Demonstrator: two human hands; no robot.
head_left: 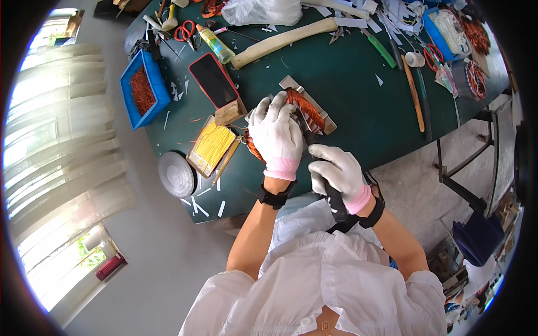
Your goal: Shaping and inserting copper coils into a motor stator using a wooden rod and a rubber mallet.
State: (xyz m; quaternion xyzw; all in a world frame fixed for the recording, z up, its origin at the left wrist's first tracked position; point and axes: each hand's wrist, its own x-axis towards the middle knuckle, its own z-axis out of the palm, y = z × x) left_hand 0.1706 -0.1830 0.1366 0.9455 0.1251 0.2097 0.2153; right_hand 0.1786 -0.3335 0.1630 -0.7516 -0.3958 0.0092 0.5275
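A bundle of copper wire [307,110] lies against a grey metal bar [320,107] on the green table. My left hand [274,131], in a white glove with a pink cuff, presses over the copper winding with bent fingers; more of its wire shows below the palm. My right hand [341,175], gloved the same way, is closed around a black-handled tool [336,206]. The tool's dark shaft slants up past my left fingers to the copper wire. Its tip is hard to make out there.
Left of my hands are a wooden holder of yellow strips [212,147], a phone [213,80], a grey round weight [177,174] and a blue tray [147,115]. A pale curved wooden bar [286,42] lies beyond. Rods, scissors and bins crowd the right side.
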